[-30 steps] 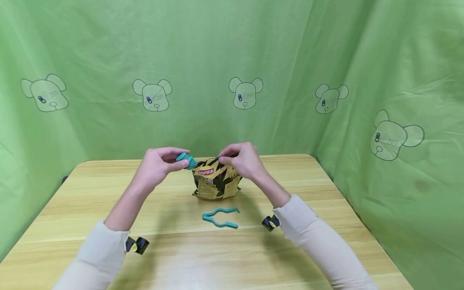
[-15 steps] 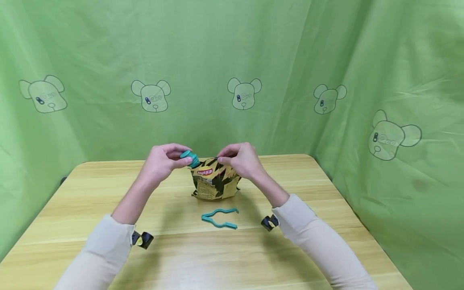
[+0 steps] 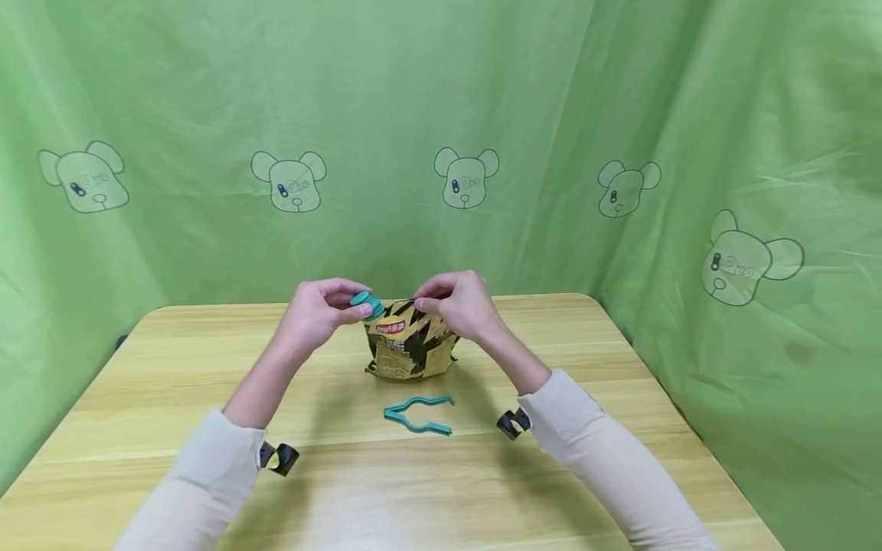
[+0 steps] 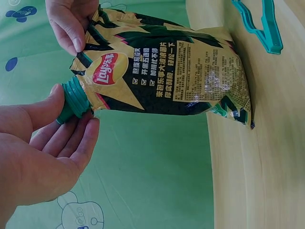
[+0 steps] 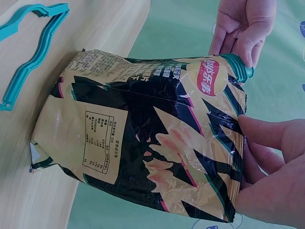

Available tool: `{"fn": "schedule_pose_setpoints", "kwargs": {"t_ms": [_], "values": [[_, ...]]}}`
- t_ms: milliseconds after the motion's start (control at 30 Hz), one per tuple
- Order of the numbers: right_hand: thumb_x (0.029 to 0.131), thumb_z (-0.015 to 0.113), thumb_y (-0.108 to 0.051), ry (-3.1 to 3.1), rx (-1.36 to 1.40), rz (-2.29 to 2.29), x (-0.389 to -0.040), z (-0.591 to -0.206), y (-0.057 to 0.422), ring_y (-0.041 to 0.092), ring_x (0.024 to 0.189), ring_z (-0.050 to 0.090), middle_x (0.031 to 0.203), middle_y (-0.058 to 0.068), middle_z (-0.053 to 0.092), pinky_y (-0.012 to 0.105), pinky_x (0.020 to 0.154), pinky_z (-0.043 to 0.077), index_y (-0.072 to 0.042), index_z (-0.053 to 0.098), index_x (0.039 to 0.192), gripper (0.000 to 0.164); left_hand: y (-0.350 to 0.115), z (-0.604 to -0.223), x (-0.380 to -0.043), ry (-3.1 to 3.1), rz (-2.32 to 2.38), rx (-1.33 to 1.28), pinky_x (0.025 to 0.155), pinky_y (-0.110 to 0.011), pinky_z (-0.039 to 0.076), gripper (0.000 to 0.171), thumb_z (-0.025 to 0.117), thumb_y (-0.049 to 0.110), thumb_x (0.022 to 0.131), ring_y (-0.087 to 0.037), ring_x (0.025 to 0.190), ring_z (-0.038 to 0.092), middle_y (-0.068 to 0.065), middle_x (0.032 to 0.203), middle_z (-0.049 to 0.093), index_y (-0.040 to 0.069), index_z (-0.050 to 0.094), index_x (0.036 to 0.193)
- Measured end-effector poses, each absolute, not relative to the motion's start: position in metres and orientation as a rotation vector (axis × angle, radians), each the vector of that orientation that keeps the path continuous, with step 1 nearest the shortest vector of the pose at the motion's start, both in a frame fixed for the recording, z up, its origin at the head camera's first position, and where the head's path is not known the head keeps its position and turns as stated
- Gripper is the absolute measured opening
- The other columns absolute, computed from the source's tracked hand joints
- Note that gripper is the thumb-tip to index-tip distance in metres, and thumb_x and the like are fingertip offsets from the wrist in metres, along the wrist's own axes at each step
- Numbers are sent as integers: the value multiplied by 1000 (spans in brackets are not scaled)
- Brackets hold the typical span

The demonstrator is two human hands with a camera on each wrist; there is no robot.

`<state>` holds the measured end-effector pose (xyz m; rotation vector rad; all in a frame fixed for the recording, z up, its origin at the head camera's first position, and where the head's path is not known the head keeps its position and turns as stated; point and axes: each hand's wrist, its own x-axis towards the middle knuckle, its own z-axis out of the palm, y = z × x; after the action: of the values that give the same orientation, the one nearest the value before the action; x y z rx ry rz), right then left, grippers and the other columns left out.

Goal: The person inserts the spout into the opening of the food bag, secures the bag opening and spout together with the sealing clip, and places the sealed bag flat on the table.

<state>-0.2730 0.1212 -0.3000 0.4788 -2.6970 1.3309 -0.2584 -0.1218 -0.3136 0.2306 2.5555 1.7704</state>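
Observation:
A gold and black Lay's chip bag [image 3: 413,348] stands upright on the table. Between thumb and fingers, my left hand [image 3: 317,312] pinches a teal ridged screw cap or spout piece [image 4: 75,98] at the bag's top left corner. Whether that piece sits inside the bag's mouth or only against it, I cannot tell. With thumb and fingertips, my right hand [image 3: 458,302] pinches the bag's top edge, toward its middle and right; in the right wrist view the right hand [image 5: 279,167] grips this edge from the side. In front of the bag lies a teal bag clip [image 3: 416,428], its two arms spread apart.
The light wooden table [image 3: 386,497] extends around the bag. Behind it and on both sides hangs a green curtain [image 3: 379,92] printed with bear heads. Black camera mounts [image 3: 279,458] stick out at both wrists.
My left hand has moved slightly right with the teal piece, bringing it closer over the bag's top left corner. My right hand keeps its hold, and the clip lies where it was.

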Motion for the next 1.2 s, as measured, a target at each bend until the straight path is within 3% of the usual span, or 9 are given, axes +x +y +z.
{"fn": "schedule_pose_setpoints", "kwargs": {"t_ms": [933,1200], "values": [[89,78,-13,-2706,441,1316,-274,-300,119,19,81,69,92,4,76,30,70,56,-14,80,97,8,-121,-317,-259,2587,1750,233,97,-41,56,33,83,20,86,-21,102,72,-8,111,77,14,74,117],[89,78,-13,-2704,440,1316,-274,-300,118,19,81,69,92,4,77,30,70,57,-13,80,97,9,-118,-319,-259,2567,1788,247,93,-37,58,33,83,16,86,-20,99,73,-10,111,76,11,74,117]]}}
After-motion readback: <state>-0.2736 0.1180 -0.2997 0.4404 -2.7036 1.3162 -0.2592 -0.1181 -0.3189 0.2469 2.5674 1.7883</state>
